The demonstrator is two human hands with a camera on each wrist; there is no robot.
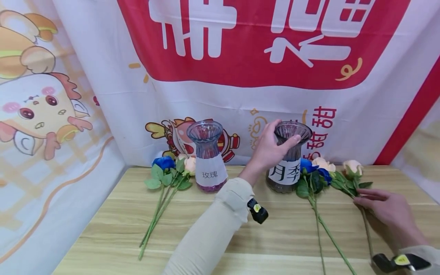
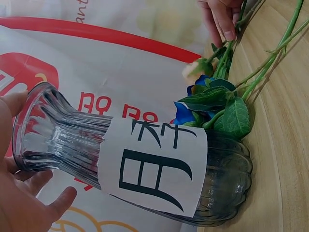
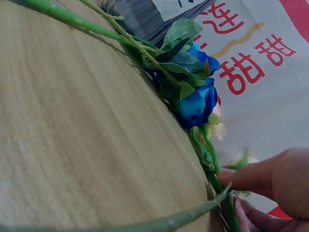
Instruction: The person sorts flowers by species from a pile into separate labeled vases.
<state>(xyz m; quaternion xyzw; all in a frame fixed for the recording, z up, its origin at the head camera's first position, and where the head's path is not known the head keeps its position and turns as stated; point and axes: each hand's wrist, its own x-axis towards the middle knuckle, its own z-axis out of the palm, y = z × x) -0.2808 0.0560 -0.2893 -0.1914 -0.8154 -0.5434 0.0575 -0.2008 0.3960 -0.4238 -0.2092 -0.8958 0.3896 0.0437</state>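
My left hand (image 1: 266, 151) holds the rim of a grey glass vase (image 1: 292, 152), thumb in front and fingers behind. The vase stands upright, with a white label (image 2: 154, 169) bearing large black characters. Farther right, my right hand (image 1: 388, 210) pinches the stem of a pale cream rose (image 1: 353, 167) between thumb and fingers, low over the table. Close beside the vase lie blue roses (image 3: 198, 104) and another cream rose (image 1: 324, 164). Their green stems (image 1: 331, 236) stretch toward the near edge. Part of the held stem is hidden by my fingers.
Left of my arm stands a bluish-purple glass vase (image 1: 207, 151) with a smaller-lettered label. Next to it a blue rose (image 1: 164, 163) and a cream rose (image 1: 190, 166) lie on the wooden table (image 1: 113, 229). A printed cloth (image 1: 165, 99) hangs right behind the table.
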